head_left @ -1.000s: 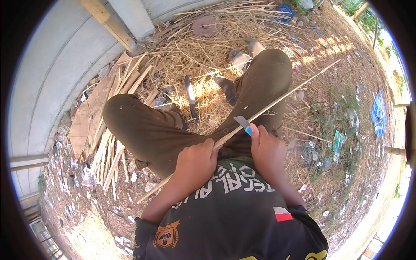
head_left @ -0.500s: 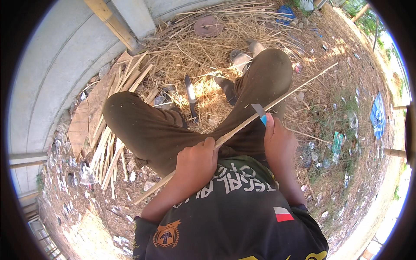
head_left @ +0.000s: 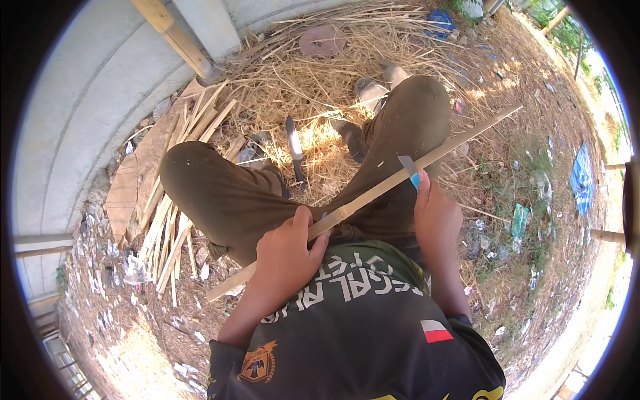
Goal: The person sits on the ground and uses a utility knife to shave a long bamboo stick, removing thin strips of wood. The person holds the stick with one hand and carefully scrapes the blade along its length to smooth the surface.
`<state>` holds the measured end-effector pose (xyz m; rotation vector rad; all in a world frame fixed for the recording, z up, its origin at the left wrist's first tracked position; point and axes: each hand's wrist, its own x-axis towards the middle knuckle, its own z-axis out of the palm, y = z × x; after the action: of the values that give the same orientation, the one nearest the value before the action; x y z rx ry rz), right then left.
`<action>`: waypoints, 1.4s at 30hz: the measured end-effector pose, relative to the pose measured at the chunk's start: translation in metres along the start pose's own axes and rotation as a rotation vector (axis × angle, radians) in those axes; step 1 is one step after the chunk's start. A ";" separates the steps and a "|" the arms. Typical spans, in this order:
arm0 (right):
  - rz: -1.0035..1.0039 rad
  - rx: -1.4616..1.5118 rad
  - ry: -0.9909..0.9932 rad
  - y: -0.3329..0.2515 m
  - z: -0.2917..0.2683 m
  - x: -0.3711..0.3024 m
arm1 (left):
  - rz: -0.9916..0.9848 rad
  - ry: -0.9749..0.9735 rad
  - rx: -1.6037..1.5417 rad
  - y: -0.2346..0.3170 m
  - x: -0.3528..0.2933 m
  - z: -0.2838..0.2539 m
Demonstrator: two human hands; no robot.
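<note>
The strip (head_left: pixel 373 193) was held aslant over the lap (head_left: pixel 377 217), its near end at the lower left and its far end past the right leg (head_left: pixel 410 120). The left hand (head_left: pixel 288 253) was closed around it, with the strip passing between the thumb and the other fingers. The right hand (head_left: pixel 439 217) was gripping a small knife (head_left: pixel 407 164), the thumb being on its blue handle, and in this view the grey blade crossed the strip; whether the right fingers also touched the strip, I cannot tell. Between the legs, a second knife (head_left: pixel 294 141) lay on the straw (head_left: pixel 293 87). More strips (head_left: pixel 175 258) were piled beside the left knee (head_left: pixel 187 163), next to some cardboard (head_left: pixel 127 193)
</note>
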<state>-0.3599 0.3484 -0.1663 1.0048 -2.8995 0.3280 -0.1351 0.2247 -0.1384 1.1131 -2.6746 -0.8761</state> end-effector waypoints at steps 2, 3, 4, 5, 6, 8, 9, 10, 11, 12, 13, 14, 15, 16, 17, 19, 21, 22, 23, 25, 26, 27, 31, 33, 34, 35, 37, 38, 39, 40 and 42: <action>0.054 -0.040 0.007 0.011 0.003 0.007 | -0.123 -0.070 0.016 -0.007 -0.005 -0.012; 0.074 -0.045 -0.002 0.014 0.003 0.009 | -0.135 -0.085 0.072 -0.016 -0.009 -0.011; 0.091 -0.047 -0.012 0.017 0.003 0.013 | -0.119 -0.102 0.088 -0.025 -0.013 -0.012; 0.104 -0.042 -0.007 0.019 0.002 0.017 | -0.105 -0.117 0.103 -0.034 -0.017 -0.013; 0.117 -0.039 -0.002 0.021 0.000 0.022 | -0.091 -0.133 0.118 -0.038 -0.019 -0.012; 0.096 -0.011 0.087 0.026 0.002 0.029 | -0.074 -0.154 0.065 -0.041 -0.024 -0.009; 0.063 0.011 0.172 0.031 0.005 0.033 | -0.086 -0.217 0.030 -0.043 -0.025 -0.009; 0.029 0.033 0.256 0.033 0.007 0.035 | -0.098 -0.278 -0.005 -0.043 -0.026 -0.010; 0.023 0.028 0.265 0.032 0.007 0.036 | -0.111 -0.289 -0.042 -0.043 -0.025 -0.010; 0.017 0.022 0.274 0.029 0.006 0.037 | -0.124 -0.301 -0.079 -0.041 -0.022 -0.010; 0.009 0.018 0.283 0.026 0.006 0.037 | -0.139 -0.311 -0.117 -0.038 -0.019 -0.010; -0.033 0.013 0.240 0.022 0.008 0.033 | -0.157 -0.329 -0.124 -0.035 -0.017 -0.010; -0.075 0.008 0.198 0.015 0.010 0.024 | -0.174 -0.346 -0.132 -0.030 -0.015 -0.010; -0.115 0.000 0.155 0.008 0.012 0.014 | -0.190 -0.367 -0.140 -0.028 -0.014 -0.009; -0.190 -0.018 0.098 -0.003 0.008 -0.001 | -0.194 -0.367 -0.157 -0.029 -0.014 -0.007; -0.308 0.007 0.032 -0.016 0.007 -0.021 | -0.198 -0.368 -0.192 -0.030 -0.013 -0.003; -0.389 0.094 0.017 -0.017 0.012 -0.032 | -0.208 -0.381 -0.197 -0.028 -0.013 -0.005; -0.331 0.044 0.052 -0.017 0.009 -0.026 | -0.219 -0.381 -0.199 -0.027 -0.014 -0.007; -0.270 -0.004 0.087 -0.013 0.005 -0.014 | -0.227 -0.377 -0.212 -0.027 -0.014 -0.007; -0.158 -0.069 0.145 -0.001 0.001 0.005 | -0.242 -0.368 -0.241 -0.027 -0.016 -0.007; -0.108 -0.085 0.168 0.008 0.000 0.014 | -0.250 -0.379 -0.237 -0.027 -0.015 -0.007; -0.057 -0.101 0.191 0.012 0.000 0.018 | -0.258 -0.391 -0.233 -0.027 -0.014 -0.008; -0.052 -0.052 0.188 0.014 0.013 0.006 | -0.253 -0.394 -0.277 -0.029 -0.014 -0.004; -0.046 -0.012 0.163 0.014 0.010 0.005 | -0.248 -0.381 -0.273 -0.030 -0.014 -0.001; -0.051 0.000 0.151 0.016 0.011 0.006 | -0.240 -0.376 -0.266 -0.029 -0.014 -0.001; -0.054 0.012 0.139 0.017 0.012 0.008 | -0.246 -0.384 -0.260 -0.029 -0.014 -0.002; -0.048 0.027 0.127 0.020 0.014 0.007 | -0.255 -0.394 -0.250 -0.027 -0.012 -0.004; -0.039 0.029 0.126 0.018 0.015 0.006 | -0.255 -0.402 -0.240 -0.026 -0.011 -0.004; -0.031 0.032 0.126 0.018 0.015 0.005 | -0.256 -0.409 -0.230 -0.026 -0.011 -0.004; -0.039 0.058 0.108 0.017 0.016 0.004 | -0.262 -0.412 -0.220 -0.026 -0.012 -0.004; -0.057 0.112 0.074 0.017 0.018 -0.001 | -0.255 -0.406 -0.213 -0.025 -0.010 -0.004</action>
<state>-0.3688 0.3581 -0.1876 1.0639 -2.8084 0.5174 -0.1109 0.2158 -0.1481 1.3687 -2.6795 -1.5419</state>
